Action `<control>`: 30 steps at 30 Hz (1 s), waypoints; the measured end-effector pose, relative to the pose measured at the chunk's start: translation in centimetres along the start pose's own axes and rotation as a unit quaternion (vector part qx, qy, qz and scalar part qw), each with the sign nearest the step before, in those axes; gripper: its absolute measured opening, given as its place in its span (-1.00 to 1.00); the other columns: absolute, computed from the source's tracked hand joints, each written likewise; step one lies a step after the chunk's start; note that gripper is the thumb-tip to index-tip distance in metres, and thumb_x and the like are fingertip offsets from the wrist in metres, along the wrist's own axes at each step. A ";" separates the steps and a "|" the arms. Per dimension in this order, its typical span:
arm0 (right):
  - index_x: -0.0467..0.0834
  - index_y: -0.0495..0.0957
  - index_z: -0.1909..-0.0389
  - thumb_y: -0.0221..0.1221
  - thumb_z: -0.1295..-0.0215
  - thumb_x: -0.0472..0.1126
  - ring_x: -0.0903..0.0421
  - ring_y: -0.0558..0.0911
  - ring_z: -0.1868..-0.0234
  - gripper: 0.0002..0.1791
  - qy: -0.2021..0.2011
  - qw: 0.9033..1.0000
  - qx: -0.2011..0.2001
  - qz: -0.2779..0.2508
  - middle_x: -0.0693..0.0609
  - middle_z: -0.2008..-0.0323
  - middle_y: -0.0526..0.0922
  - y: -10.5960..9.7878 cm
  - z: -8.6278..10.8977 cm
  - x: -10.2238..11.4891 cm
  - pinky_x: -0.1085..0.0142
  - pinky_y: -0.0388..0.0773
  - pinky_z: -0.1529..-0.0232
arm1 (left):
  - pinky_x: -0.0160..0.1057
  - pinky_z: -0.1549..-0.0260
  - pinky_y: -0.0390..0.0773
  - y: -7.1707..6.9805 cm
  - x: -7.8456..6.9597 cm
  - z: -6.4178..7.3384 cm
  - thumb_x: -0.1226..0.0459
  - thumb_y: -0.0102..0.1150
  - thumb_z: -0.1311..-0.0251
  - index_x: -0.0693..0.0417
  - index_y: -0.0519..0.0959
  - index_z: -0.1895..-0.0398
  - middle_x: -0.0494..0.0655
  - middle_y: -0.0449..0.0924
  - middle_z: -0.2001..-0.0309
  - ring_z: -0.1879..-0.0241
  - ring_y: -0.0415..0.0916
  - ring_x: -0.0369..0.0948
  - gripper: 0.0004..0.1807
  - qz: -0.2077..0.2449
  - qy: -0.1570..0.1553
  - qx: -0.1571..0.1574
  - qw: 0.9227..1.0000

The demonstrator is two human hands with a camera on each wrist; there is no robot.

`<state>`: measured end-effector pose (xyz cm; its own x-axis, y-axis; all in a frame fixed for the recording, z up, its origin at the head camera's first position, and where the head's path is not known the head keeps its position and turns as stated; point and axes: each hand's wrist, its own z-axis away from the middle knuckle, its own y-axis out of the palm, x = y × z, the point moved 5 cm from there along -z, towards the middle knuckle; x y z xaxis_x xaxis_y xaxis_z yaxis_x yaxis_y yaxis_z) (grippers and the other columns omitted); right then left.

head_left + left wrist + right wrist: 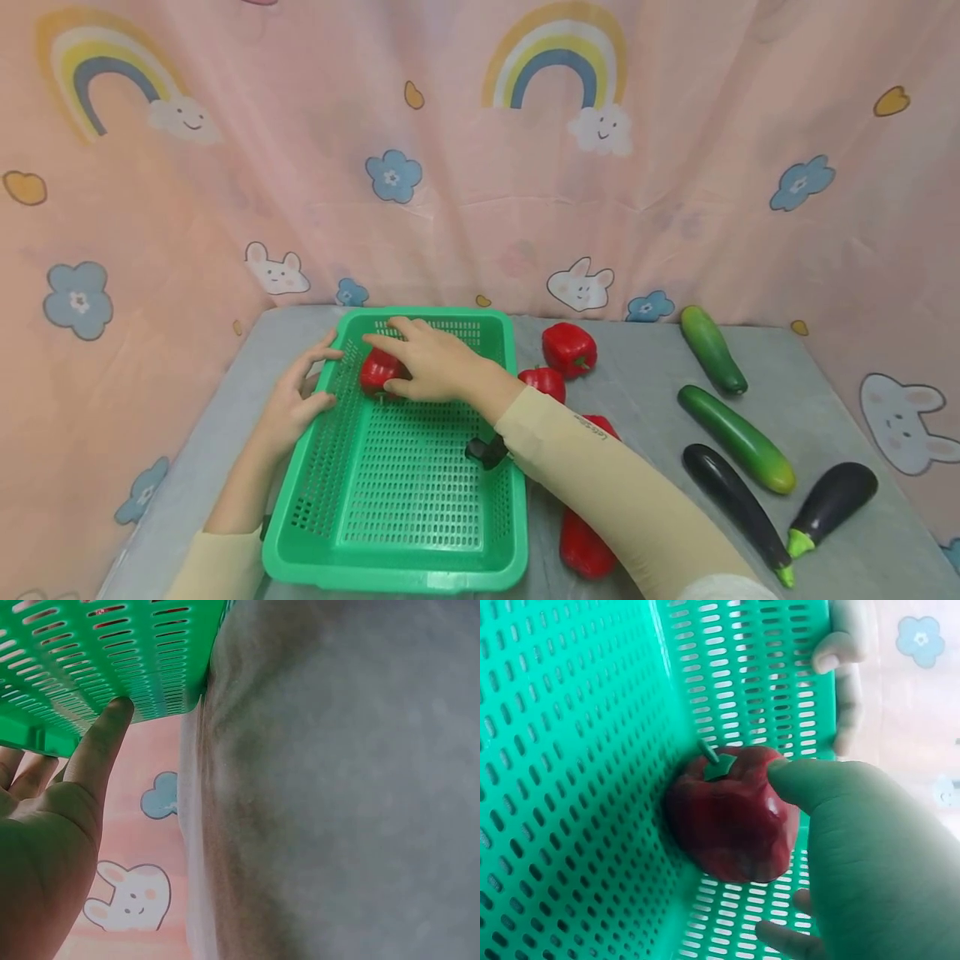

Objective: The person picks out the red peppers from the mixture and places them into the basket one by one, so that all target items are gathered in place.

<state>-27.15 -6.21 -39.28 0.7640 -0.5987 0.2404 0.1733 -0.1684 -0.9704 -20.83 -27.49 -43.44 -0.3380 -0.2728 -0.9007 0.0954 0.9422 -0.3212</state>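
Note:
A red bell pepper [379, 372] with a green stem sits at the far left inside the green plastic basket [337, 575]. My right hand [431, 362] reaches over it with fingers spread. In the right wrist view, the thumb tip touches the pepper [731, 814] near its top, while the other fingers stand apart from it. My left hand [292, 400] holds the basket's left rim. One finger [101, 746] lies against the slotted outer wall in the left wrist view, and a fingertip bends over the rim in the right wrist view.
Right of the basket lie more red peppers [570, 348], partly hidden by the right sleeve [600, 467]. Farther right are two green cucumber-like vegetables [738, 437] and two eggplants [832, 500]. A pink patterned curtain [465, 233] hangs behind the grey table [637, 392].

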 end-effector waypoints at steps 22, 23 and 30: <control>0.05 0.26 -0.71 0.26 -0.57 0.13 -0.15 0.36 -0.58 -0.20 -0.042 0.998 -0.040 0.001 -0.18 -0.63 0.26 -2.9 1.8 2.8 -0.07 0.53 -0.40 | -0.35 -0.05 0.63 0.3 -0.4 0.0 0.67 0.06 -0.12 0.41 0.42 -0.39 0.17 0.02 -0.75 -0.50 0.18 0.56 -0.34 0.027 0.011 0.007 1.000; 0.05 0.26 -0.71 0.26 -0.57 0.13 -0.15 0.35 -0.58 -0.20 -0.043 0.998 -0.041 -0.002 -0.17 -0.64 0.26 -3.0 1.9 2.9 -0.07 0.53 -0.41 | -0.36 -0.06 0.62 0.3 -0.4 0.0 0.67 0.06 -0.12 0.41 0.42 -0.39 0.17 0.02 -0.75 -0.50 0.18 0.55 -0.34 0.025 0.011 0.006 1.000; 0.01 0.30 -0.69 0.26 -0.57 0.11 -0.09 0.40 -0.58 -0.22 -0.044 0.998 -0.049 -0.018 -0.09 -0.64 0.32 -4.6 2.6 3.3 -0.05 0.47 -0.46 | -0.42 -0.18 0.52 0.1 -0.6 0.2 0.68 0.07 -0.13 0.41 0.44 -0.38 0.15 0.06 -0.74 -0.58 0.09 0.47 -0.35 0.014 0.009 -0.002 1.000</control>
<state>-23.81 -5.40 -34.10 0.8112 -0.5198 0.2681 0.1436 -0.2673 -0.9528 -20.48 -27.23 -43.03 -0.3518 -0.2424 -0.9041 0.1016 0.9503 -0.2943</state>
